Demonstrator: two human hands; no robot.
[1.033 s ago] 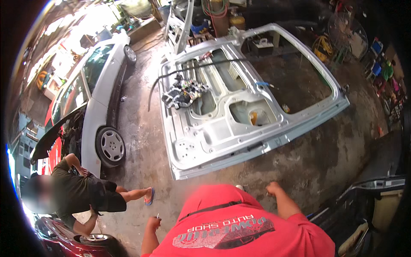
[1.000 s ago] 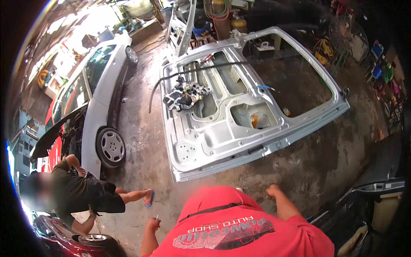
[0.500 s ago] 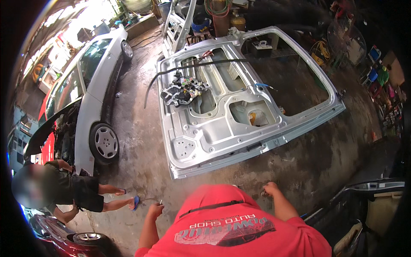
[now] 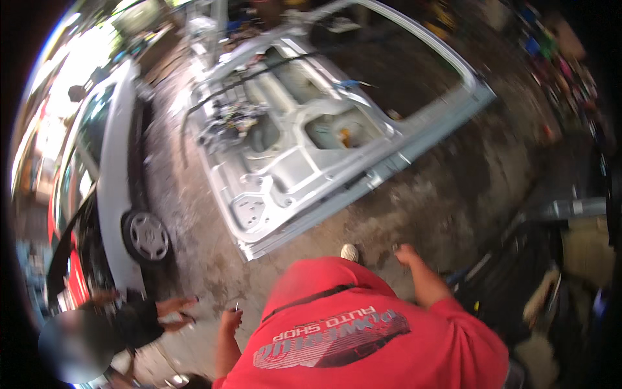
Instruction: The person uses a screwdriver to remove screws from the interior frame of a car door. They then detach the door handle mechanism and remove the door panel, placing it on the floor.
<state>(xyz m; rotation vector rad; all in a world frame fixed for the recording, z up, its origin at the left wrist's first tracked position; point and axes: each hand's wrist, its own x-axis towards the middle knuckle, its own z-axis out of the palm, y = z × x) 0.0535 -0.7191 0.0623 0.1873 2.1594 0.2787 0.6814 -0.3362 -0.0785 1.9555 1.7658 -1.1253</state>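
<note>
My left hand is closed on a small, thin pale stick-like object that pokes up from its fingers, beside my red shirt. My right hand is low at my other side, curled around something small and dark that I cannot make out. Neither hand touches the large silver door panel, which lies flat ahead of me with oval openings, a window cutout, a long dark strip across it and a tangle of black parts on top. A white shoe shows below its lower edge. The picture is blurred by motion.
At left stands a white car with an opened section. A co-worker in dark clothes and flip-flops is at lower left. Dark car parts fill the lower right; cluttered goods line the upper right, and more clutter is at the back.
My view has swung, so the panel and car appear tilted and shifted up-left, and the co-worker sits lower. The white shoe shows more. Both my hands stay low and closed.
</note>
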